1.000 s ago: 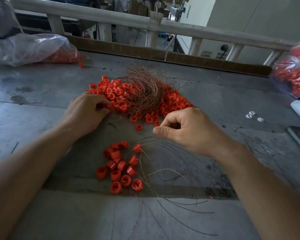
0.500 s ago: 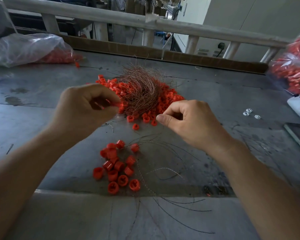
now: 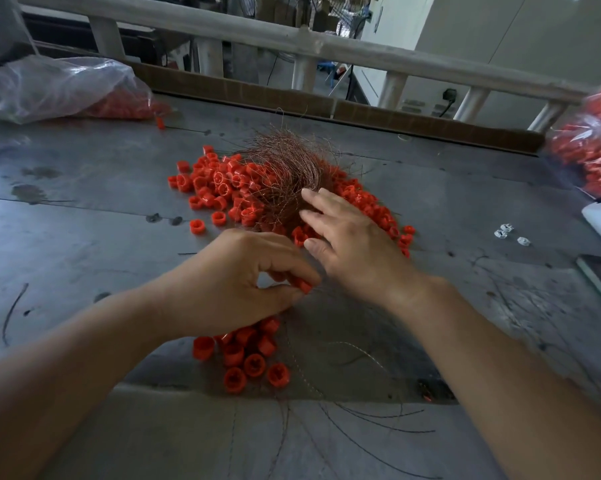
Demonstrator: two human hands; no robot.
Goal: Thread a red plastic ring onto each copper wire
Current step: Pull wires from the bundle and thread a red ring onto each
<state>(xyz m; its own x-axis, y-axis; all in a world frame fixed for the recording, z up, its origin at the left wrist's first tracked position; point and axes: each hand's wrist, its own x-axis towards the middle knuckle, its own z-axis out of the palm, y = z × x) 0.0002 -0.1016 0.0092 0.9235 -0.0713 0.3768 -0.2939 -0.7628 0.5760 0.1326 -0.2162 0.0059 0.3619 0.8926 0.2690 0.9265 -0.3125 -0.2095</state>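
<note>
Pinching a small red plastic ring [image 3: 304, 286] between curled thumb and fingertips, the left hand [image 3: 233, 285] hovers above the grey metal table [image 3: 84, 244]. Just right of that ring, the right hand [image 3: 354, 244] holds nothing. Its straight, spread fingers reach the near edge of the tangled bundle of thin copper wires [image 3: 285, 171]. A heap of loose red rings [image 3: 216, 181] lies beyond both sets of fingertips, and a smaller cluster of red rings [image 3: 254, 365] sits below the left fingers.

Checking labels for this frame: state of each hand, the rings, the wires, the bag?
left hand: pinches one red ring
right hand: fingers straight, reaching to the copper wire bundle
copper wire bundle: tangled, lying on far ring pile
near ring pile: loose, partly under left hand
loose wires: spread flat on the table
left bag: slumped, holds red parts
</note>
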